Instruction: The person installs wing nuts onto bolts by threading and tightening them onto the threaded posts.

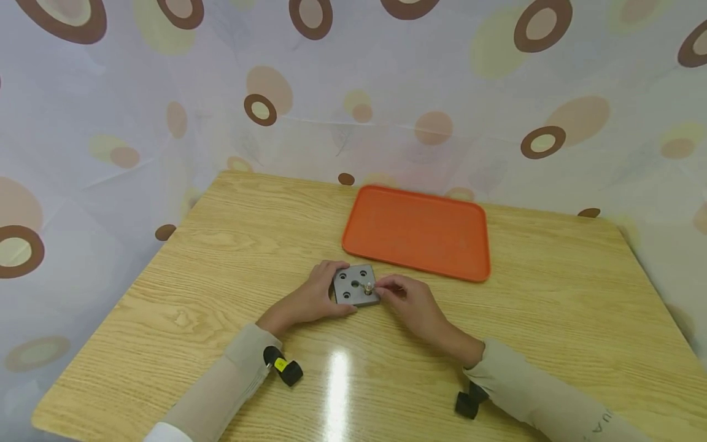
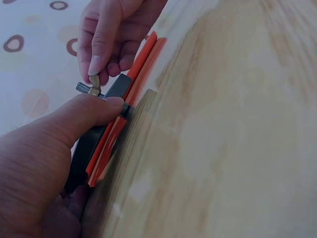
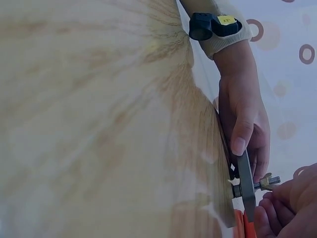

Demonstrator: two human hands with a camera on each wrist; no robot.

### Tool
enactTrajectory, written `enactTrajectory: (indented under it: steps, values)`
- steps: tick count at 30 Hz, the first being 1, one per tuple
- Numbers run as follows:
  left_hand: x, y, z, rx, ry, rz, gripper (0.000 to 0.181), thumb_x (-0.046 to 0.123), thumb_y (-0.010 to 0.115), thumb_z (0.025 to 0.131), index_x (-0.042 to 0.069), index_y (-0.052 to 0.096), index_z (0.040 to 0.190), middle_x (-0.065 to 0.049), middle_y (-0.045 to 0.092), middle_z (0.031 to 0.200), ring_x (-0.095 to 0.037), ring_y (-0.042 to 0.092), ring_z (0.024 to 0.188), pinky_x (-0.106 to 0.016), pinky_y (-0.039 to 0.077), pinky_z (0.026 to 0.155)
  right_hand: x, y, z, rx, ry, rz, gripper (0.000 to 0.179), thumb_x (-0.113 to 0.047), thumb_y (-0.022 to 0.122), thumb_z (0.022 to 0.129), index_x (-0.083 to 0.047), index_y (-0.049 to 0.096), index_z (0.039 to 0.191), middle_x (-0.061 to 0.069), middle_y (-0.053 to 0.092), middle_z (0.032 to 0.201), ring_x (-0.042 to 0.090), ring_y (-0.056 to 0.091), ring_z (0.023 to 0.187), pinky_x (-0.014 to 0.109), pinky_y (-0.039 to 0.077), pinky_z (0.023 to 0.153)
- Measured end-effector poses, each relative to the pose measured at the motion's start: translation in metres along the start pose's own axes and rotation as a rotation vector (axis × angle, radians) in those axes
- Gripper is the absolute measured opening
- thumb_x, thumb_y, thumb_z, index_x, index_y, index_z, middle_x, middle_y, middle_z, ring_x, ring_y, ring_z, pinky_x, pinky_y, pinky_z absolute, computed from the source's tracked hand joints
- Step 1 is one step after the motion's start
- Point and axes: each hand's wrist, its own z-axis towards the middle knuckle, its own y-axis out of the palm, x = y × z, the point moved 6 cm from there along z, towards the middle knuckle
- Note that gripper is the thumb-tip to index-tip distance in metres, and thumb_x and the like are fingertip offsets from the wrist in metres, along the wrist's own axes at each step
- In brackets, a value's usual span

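A square grey metal plate [image 1: 353, 296] with several holes is held by its left side in my left hand [image 1: 313, 294], the thumb along the near edge and the fingers at the far edge. Through its near right hole passes a bolt [image 3: 277, 180], whose threaded end sticks up past a brass wing nut [image 1: 368, 286]. My right hand [image 1: 411, 304] pinches a wing of this nut between thumb and fingertip. In the right wrist view, the bolt's dark head [image 3: 237, 191] protrudes under the plate.
Beyond the plate an orange tray [image 1: 417, 230] lies on the wood-grain table [image 1: 265, 227]. A patterned cloth [image 1: 386, 73] hangs around the back and sides. Each sleeve carries a small black wrist camera [image 1: 284, 366].
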Motion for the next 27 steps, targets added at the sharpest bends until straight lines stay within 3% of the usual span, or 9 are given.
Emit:
enactTrajectory:
  steps: [7,27]
  values:
    - [-0.0005,0.0003,0.0005,-0.002,-0.003,0.004,0.087,0.05,0.074,0.073,0.015,0.032,0.14,-0.002,0.037,0.129,-0.016,0.036,0.104,-0.034,0.035,0.086,-0.0016,0.0023,0.0003,-0.015,-0.003,0.033,0.012,-0.016,0.066,0.087,-0.011,0.069,0.097,-0.004,0.066,0.092,0.01,0.061,0.088,0.028,0.048,0.077]
    - [0.0008,0.0005,-0.0006,-0.008,0.001,-0.014,0.086,0.05,0.073,0.073,0.015,0.032,0.14,-0.003,0.036,0.13,-0.017,0.036,0.105,-0.035,0.035,0.087,-0.0085,0.0091,0.0045,-0.016,-0.041,0.031,0.036,-0.012,0.07,0.083,0.0,0.061,0.115,0.005,0.064,0.101,0.017,0.059,0.092,0.029,0.049,0.078]
